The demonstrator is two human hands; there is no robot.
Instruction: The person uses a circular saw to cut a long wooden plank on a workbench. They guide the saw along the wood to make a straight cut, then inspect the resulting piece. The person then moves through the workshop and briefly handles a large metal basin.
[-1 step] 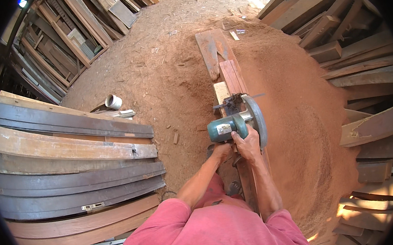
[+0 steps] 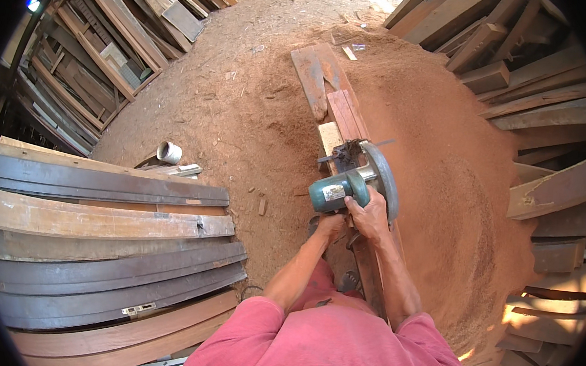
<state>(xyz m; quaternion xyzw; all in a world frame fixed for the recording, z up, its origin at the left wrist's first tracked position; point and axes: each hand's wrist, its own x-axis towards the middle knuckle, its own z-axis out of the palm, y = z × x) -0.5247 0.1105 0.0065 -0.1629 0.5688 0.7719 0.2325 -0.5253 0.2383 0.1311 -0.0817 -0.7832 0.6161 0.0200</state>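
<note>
A teal circular saw with a grey blade guard sits over a long reddish wooden beam. My right hand grips the saw's rear handle. My left hand is closed just below the motor; what its fingers hold is hidden. Beyond the saw, a pale wood piece, a short red board and a weathered board lie in line along the beam. Part of a foot shows beside the beam, below my hands.
Stacks of curved planks fill the lower left, with a white cylinder beside them. More timber leans at the upper left. Rough offcuts pile along the right. Sawdust covers the ground around the beam.
</note>
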